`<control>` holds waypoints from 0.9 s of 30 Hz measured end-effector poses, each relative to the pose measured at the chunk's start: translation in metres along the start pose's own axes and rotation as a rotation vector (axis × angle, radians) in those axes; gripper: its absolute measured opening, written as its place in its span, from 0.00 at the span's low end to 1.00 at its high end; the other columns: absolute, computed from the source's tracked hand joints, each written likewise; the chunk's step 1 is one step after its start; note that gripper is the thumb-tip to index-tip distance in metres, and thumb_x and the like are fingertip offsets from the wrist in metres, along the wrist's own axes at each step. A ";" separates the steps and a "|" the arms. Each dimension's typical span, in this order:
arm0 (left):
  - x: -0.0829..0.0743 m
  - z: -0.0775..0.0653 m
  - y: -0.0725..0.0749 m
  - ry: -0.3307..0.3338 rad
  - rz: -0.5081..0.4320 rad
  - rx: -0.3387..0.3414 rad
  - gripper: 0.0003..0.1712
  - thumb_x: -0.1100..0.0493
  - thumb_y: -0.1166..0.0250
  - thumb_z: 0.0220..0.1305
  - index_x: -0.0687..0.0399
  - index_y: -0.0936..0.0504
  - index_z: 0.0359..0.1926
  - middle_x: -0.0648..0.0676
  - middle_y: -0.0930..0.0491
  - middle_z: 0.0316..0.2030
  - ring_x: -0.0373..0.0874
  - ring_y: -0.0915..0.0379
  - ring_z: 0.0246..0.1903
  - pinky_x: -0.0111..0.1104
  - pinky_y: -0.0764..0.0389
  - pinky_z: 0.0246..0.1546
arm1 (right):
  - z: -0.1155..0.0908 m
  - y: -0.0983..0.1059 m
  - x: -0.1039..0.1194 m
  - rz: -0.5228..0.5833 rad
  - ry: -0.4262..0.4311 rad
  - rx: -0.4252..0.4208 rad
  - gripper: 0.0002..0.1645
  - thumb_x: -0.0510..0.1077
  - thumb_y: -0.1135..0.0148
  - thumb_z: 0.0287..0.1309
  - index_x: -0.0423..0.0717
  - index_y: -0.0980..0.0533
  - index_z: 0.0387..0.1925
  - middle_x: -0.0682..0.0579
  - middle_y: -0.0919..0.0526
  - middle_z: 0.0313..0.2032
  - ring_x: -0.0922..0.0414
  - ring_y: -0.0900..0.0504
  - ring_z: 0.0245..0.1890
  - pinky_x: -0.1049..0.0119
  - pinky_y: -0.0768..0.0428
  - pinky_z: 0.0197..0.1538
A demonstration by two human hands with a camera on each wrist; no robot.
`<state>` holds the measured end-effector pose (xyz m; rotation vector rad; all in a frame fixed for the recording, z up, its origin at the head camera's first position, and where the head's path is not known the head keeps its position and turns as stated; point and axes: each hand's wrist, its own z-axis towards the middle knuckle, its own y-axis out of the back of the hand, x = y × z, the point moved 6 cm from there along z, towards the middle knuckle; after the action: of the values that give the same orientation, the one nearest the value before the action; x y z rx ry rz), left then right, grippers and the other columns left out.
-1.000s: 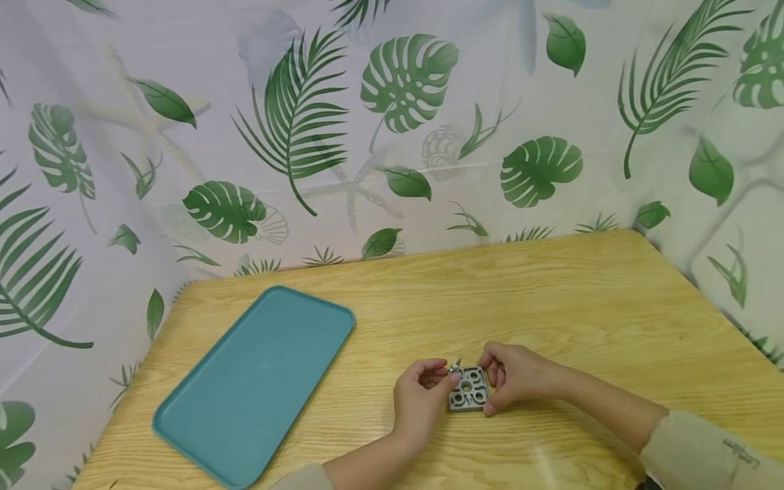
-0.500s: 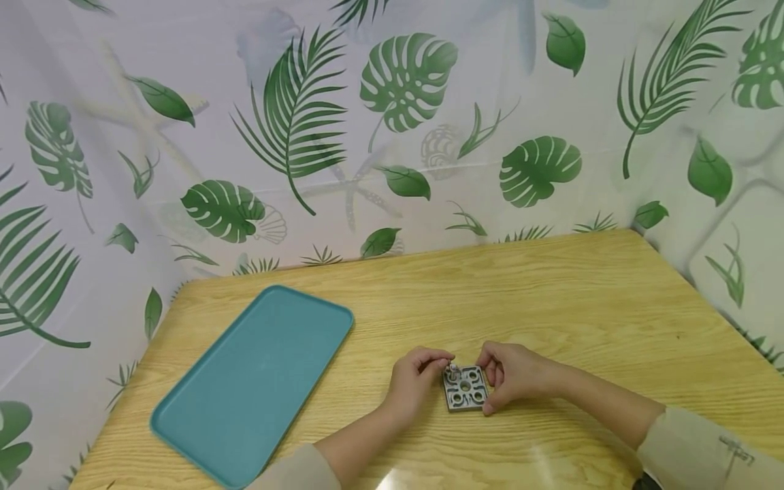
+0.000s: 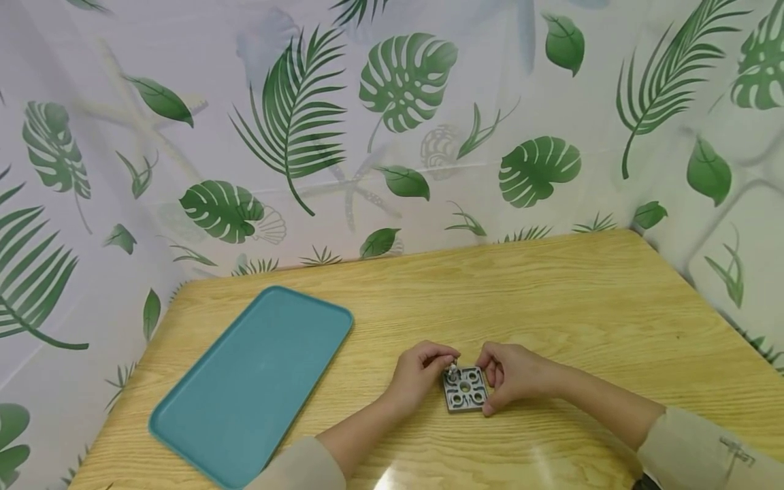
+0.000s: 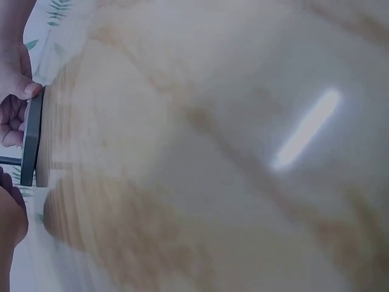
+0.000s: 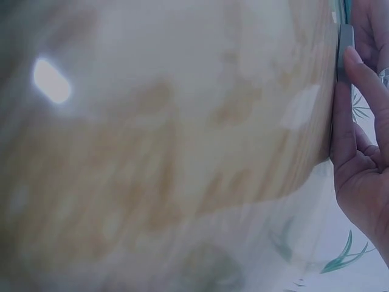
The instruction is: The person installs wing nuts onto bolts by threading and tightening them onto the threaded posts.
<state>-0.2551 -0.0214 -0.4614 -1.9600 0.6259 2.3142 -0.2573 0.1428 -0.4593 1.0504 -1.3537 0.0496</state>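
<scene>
A square grey metal plate [image 3: 465,389] with several round holes lies on the wooden table. My right hand [image 3: 517,376] grips it by the right side, thumb at the near corner and curled fingers at the far one. At the plate's far left corner stands a small shiny metal piece with a thin stem [image 3: 453,372], which my left hand [image 3: 418,378] pinches between thumb and fingertips. In the left wrist view the plate [image 4: 31,140] shows edge-on, and a thin dark rod [image 4: 10,160] sticks out from its face towards my left hand. My fingers partly cover the small piece.
A blue-green rectangular tray [image 3: 257,381] lies at an angle on the left of the wooden table [image 3: 582,306]. Behind and beside the table hangs a white cloth [image 3: 465,204] printed with green leaves.
My left hand has shifted from over the plate's left edge to its far left corner, fingertips drawn together on the small metal piece. My right hand and the plate have stayed nearly still.
</scene>
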 end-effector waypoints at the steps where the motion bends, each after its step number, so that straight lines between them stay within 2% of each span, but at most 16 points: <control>1: 0.000 -0.002 0.000 0.006 -0.001 -0.012 0.11 0.64 0.44 0.67 0.62 0.18 0.45 0.58 0.20 0.42 0.44 0.24 0.43 0.23 0.24 0.42 | 0.000 0.000 0.000 0.005 -0.002 -0.001 0.34 0.45 0.21 0.33 0.37 0.30 0.41 0.53 0.25 0.26 0.63 0.28 0.25 0.72 0.26 0.29; 5: -0.002 -0.014 0.002 0.047 -0.023 -0.079 0.12 0.60 0.43 0.68 0.63 0.20 0.47 0.57 0.21 0.43 0.46 0.25 0.44 0.24 0.24 0.43 | 0.001 -0.001 -0.001 0.011 -0.004 -0.002 0.34 0.45 0.20 0.33 0.37 0.30 0.41 0.53 0.25 0.26 0.63 0.28 0.25 0.72 0.26 0.29; 9: -0.006 -0.030 0.001 0.084 -0.054 -0.156 0.15 0.56 0.33 0.60 0.59 0.21 0.46 0.52 0.23 0.42 0.38 0.28 0.41 0.24 0.25 0.42 | 0.001 -0.002 -0.002 0.008 -0.004 -0.001 0.34 0.45 0.21 0.34 0.37 0.30 0.41 0.53 0.25 0.26 0.62 0.28 0.25 0.72 0.26 0.29; 12: -0.006 -0.037 -0.001 0.108 -0.094 -0.204 0.17 0.57 0.29 0.54 0.59 0.21 0.43 0.51 0.22 0.39 0.37 0.28 0.37 0.24 0.25 0.39 | 0.001 -0.001 -0.002 0.008 -0.007 0.001 0.34 0.45 0.21 0.34 0.37 0.30 0.42 0.53 0.25 0.26 0.63 0.28 0.26 0.73 0.26 0.29; 20: 0.001 -0.038 -0.007 0.165 -0.119 -0.220 0.12 0.55 0.30 0.55 0.55 0.19 0.38 0.47 0.20 0.34 0.36 0.26 0.33 0.24 0.23 0.35 | 0.000 -0.001 -0.001 0.009 -0.005 -0.002 0.34 0.45 0.21 0.35 0.37 0.30 0.42 0.53 0.25 0.27 0.62 0.28 0.26 0.73 0.27 0.28; 27: -0.003 -0.035 -0.003 0.118 -0.077 -0.254 0.15 0.55 0.28 0.53 0.58 0.19 0.39 0.49 0.20 0.35 0.36 0.26 0.33 0.24 0.23 0.36 | 0.000 -0.001 0.000 0.004 -0.008 0.000 0.34 0.45 0.21 0.35 0.37 0.30 0.42 0.53 0.25 0.27 0.63 0.28 0.26 0.73 0.27 0.28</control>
<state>-0.2213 -0.0292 -0.4640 -2.1958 0.2666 2.3449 -0.2568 0.1424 -0.4602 1.0491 -1.3628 0.0483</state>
